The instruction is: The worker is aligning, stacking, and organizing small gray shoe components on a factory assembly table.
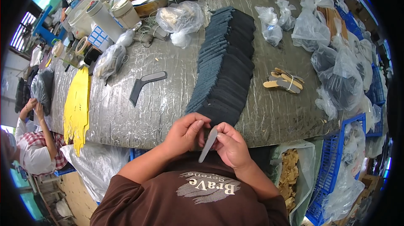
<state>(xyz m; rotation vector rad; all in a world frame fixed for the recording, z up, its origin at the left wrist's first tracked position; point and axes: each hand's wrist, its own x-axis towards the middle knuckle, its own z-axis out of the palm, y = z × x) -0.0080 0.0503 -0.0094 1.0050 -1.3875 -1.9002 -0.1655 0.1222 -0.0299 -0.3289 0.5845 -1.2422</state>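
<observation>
At the near edge of the table, my right hand [230,147] pinches a flat, narrow grey piece [206,148] with rounded ends. Beside it, my left hand [183,133] is closed, its thumb pressed to its curled fingers; whatever it may hold is hidden. Just beyond both hands begins a long row of overlapping dark fabric-like pieces [227,66], running to the back. To the left lies an angled dark piece [135,92] with a grey strip [155,76] along one arm. On the right sits a banded bundle of tan and grey strips [284,81].
Yellow sheets [77,104] hang over the table's left edge. Tubs [125,11] and plastic bags [180,17] stand at the back left. More bags [311,32] crowd the right. Blue crates [330,171] stand at my right. Two people work on the left.
</observation>
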